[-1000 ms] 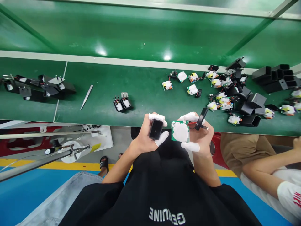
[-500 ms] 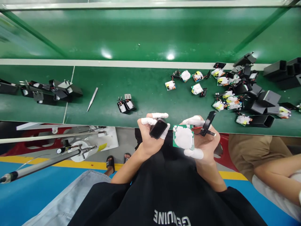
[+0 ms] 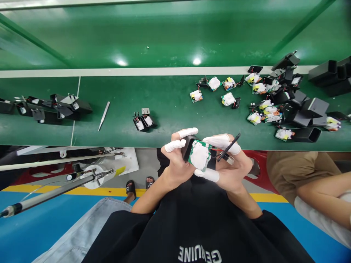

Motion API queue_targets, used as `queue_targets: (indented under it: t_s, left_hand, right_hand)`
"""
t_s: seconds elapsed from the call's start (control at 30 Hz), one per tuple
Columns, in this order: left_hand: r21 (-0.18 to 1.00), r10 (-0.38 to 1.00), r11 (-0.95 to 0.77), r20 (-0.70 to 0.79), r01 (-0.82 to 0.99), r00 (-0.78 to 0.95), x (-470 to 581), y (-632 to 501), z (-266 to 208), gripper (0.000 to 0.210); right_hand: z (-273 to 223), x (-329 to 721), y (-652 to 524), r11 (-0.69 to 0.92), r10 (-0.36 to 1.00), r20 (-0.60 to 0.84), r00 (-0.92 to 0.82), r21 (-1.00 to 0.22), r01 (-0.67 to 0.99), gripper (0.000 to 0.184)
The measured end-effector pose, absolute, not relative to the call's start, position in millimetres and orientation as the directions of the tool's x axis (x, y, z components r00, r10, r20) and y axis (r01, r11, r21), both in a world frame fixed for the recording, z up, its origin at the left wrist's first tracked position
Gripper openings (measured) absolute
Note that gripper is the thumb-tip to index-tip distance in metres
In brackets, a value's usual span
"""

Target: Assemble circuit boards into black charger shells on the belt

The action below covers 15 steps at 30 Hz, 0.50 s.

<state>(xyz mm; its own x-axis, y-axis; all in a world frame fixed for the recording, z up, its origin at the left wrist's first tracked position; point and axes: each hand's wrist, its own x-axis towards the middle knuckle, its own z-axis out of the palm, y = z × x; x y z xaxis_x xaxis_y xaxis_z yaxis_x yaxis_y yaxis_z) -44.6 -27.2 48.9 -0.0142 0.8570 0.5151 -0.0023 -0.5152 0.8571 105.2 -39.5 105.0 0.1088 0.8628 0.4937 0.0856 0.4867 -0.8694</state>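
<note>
My left hand (image 3: 178, 157), with white finger cots, is closed round a black plastic housing (image 3: 187, 147). Between the finger and thumb of my right hand (image 3: 231, 168) is a green circuit board (image 3: 200, 155) coated with white paste. The board is tilted and lies at the housing's mouth; whether it touches the rim or has entered I cannot tell. Red and black wires run from it to a black end cap with metal prongs (image 3: 227, 155), which rests against my right palm. Both hands are just in front of the bench edge.
Several wired boards (image 3: 214, 83) and black housings (image 3: 316, 109) crowd the bench's right side. Two filled housings (image 3: 143, 119) stand mid-bench, near a pale flat tool (image 3: 104, 116). More housings (image 3: 55, 107) lie left. A seated person's arm (image 3: 326, 197) is at the right.
My right hand has moved left, bringing the board against or close to the housing's open end. My left hand has turned the housing towards the board. The camera has shifted slightly.
</note>
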Motion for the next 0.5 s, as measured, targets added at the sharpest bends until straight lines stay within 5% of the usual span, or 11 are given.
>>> queue_targets:
  t_s: [0.2,0.5]
  left_hand:
    - [0.849,0.848,-0.529,0.529,0.019,-0.02,-45.1,-26.2,43.8,0.074]
    - [0.82,0.82,-0.572,0.572,0.015,-0.009,-44.3,-23.8,41.9,0.064]
  right_hand:
    - [107.1,108.0,-43.1,0.491,0.857,0.514,0.047,-0.839,0.233,0.068]
    - [99.3,107.1,-46.1,0.463,0.873,0.487,0.009,-0.835,0.297,0.072]
